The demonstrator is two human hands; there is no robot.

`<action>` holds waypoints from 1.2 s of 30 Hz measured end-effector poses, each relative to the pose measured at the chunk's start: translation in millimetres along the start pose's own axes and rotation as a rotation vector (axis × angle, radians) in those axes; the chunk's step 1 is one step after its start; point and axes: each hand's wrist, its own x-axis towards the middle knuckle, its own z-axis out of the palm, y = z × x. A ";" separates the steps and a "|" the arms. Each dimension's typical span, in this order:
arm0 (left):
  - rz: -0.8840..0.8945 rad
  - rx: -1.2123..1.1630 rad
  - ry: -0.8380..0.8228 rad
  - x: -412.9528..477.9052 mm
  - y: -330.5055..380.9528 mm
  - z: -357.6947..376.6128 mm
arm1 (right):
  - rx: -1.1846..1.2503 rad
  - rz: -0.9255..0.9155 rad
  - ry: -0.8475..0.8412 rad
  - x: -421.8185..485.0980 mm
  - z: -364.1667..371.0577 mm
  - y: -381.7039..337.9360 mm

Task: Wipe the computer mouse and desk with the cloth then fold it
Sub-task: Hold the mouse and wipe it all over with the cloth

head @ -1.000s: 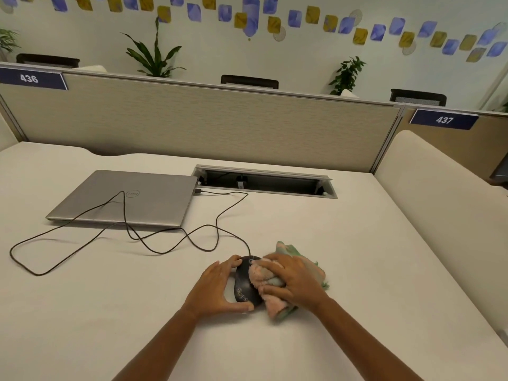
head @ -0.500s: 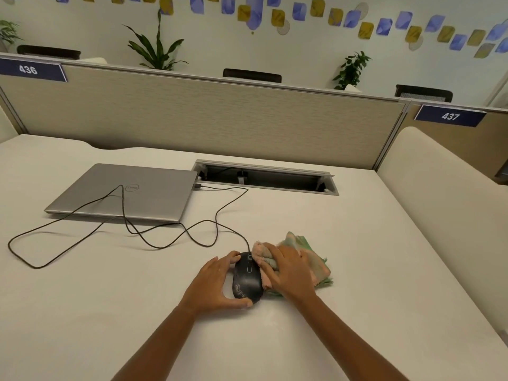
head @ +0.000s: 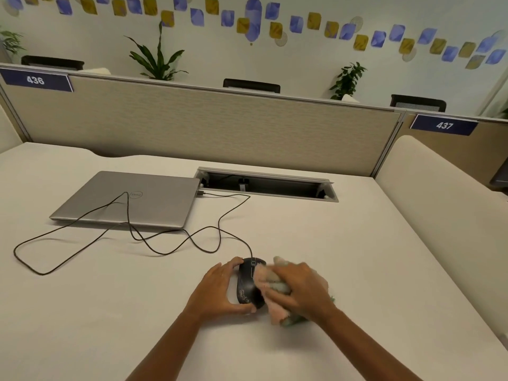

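Cloth (head: 275,310), gripped by right hand (head: 302,290), slid onto mouse (head: 247,284); left hand (head: 217,291) clasps mouse's edge

mouse (head: 247,283): black plastic, smooth, slight sheen | cloth (head: 276,313): soft napped fabric, matt (fuzzy, towel-like) | desk (head: 316,243): smooth matt off-white top | laptop lid (head: 154,207): silver metal look, satin | cable (head: 219,232): thin matt black sheath | partition panel (head: 206,125): woven textile, rough-grained, metal top trim
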 end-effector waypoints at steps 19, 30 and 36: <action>-0.054 -0.035 -0.021 2.1 -1.2 -1.2 | -0.082 0.548 -0.415 79.6 49.3 -9.8; -0.094 -0.019 0.008 0.7 -2.8 0.3 | 0.107 0.320 -0.272 42.0 36.6 -24.9; -0.097 -0.033 0.033 -0.2 -3.7 1.3 | 0.172 0.249 -0.237 22.6 27.8 -39.6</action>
